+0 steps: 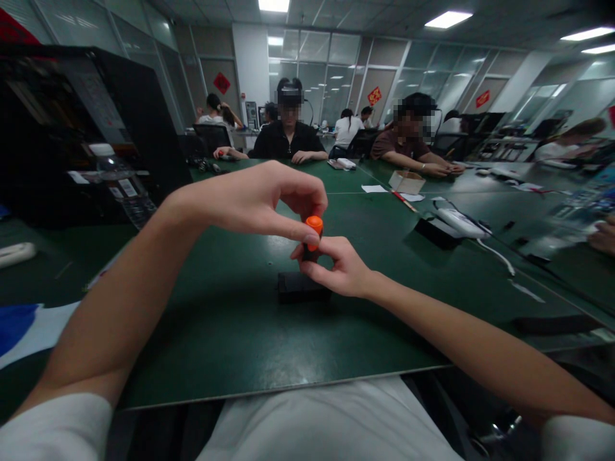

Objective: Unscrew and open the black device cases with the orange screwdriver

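Observation:
My left hand [259, 202] hovers above the green table [230, 320] with thumb and fingers pinched on the orange cap [314, 225] of a small dark bottle [310, 253]. From below and to the right, my right hand [336, 267] wraps its fingers round the bottle's body. A flat black block [300, 288] lies on the table right under both hands. Most of the bottle is hidden by my fingers.
Two people sit across the table with their hands on it. A black rack [86, 134] stands at the left. A white device with a cable [464, 224], a small cardboard box [406, 182] and papers lie at the right. Another person's hand [603, 235] shows at the right edge.

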The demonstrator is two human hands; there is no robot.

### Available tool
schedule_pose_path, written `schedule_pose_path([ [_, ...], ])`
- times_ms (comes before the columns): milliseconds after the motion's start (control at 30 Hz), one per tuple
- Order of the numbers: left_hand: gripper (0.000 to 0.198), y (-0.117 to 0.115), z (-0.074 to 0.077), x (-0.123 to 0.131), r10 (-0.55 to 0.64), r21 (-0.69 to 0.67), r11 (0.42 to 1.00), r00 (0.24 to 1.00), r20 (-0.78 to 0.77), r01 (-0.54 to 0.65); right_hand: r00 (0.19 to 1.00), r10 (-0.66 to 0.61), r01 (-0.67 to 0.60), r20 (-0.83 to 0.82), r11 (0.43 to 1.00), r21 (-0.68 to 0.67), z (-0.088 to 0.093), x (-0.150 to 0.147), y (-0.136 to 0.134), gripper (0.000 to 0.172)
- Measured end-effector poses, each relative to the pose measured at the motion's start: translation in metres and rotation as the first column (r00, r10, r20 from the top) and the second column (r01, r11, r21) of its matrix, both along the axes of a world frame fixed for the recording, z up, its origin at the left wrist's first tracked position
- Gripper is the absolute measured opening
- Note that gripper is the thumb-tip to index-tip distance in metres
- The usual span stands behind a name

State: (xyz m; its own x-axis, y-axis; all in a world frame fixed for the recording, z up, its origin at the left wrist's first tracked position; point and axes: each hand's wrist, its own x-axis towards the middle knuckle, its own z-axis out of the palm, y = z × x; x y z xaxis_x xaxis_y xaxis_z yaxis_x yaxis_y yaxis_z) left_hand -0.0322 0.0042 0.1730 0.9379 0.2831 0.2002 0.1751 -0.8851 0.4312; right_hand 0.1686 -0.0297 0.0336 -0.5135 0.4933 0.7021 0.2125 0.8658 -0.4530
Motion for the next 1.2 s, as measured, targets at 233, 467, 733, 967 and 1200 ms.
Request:
schedule_pose_path([
  [233, 0.029, 0.001, 0.004, -0.004, -0.062, -0.083, 0.995, 0.998, -0.026, 0.059, 0.999, 0.041, -0.041, -0.008, 0.999, 0.016, 0.001, 0.001, 0.0, 0.01],
  [467, 0.026, 0.003, 0.002, -0.001, -0.033, -0.071, 0.997, 0.999, -0.024, 0.031, 0.998, 0.056, -0.056, 0.023, 0.998, -0.032, 0.0, 0.002, 0.001, 0.013],
  [733, 0.021, -0.005, -0.001, 0.004, -0.026, 0.091, 0.996, 1.0, 0.012, 0.025, 0.993, -0.004, -0.01, -0.121, 0.994, -0.112, 0.014, 0.005, 0.0, 0.025],
  [967, 0.044, 0.008, -0.016, 0.009, 0.024, 0.059, 0.998, 0.999, 0.032, -0.025, 0.973, -0.062, 0.005, -0.224, 0.968, -0.25, 0.024, 0.017, 0.006, 0.053],
  [1200, 0.065, -0.002, -0.067, 0.013, 0.141, -0.068, 0.986, 0.975, -0.17, -0.154, 0.946, -0.208, 0.134, -0.248, 0.949, -0.284, 0.019, 0.071, 0.01, 0.033],
])
